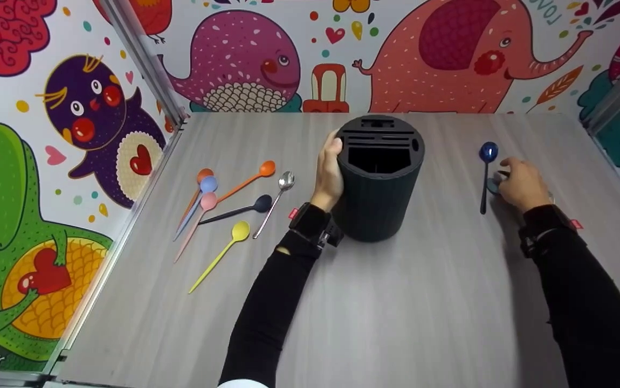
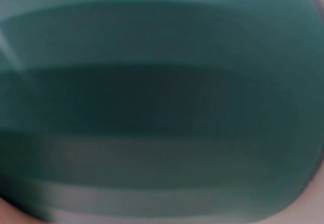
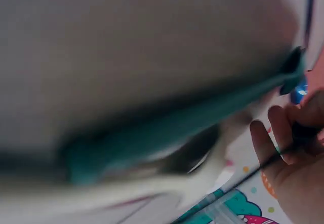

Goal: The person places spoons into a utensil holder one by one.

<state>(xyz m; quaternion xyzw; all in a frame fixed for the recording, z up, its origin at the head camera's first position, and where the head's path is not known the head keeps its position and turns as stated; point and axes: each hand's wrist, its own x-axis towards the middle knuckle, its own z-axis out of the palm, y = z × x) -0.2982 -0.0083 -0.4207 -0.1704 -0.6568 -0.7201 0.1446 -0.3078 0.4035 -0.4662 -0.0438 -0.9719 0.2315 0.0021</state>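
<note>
My left hand (image 1: 329,175) grips the left side of a dark cylindrical utensil holder (image 1: 377,210) with a slotted top. Its ribbed green-black wall (image 2: 162,102) fills the left wrist view. Over at the right, my right hand (image 1: 523,186) has its fingers curled around a dark spoon (image 3: 305,132), whose thin handle crosses the palm in the right wrist view. Beneath that hand a grey-blue spoon bowl (image 1: 493,186) shows partly. A shiny blue spoon (image 1: 488,153) lies just left of the fingers. A blurred teal utensil (image 3: 187,118) crosses the right wrist view.
Left of the holder lie several spoons: an orange spoon (image 1: 267,168), a silver spoon (image 1: 286,181), a black spoon (image 1: 262,203), a yellow spoon (image 1: 240,231), a pink spoon (image 1: 208,201) and a lavender spoon (image 1: 208,184). Cartoon-printed panels (image 1: 310,48) border the grey table (image 1: 396,323).
</note>
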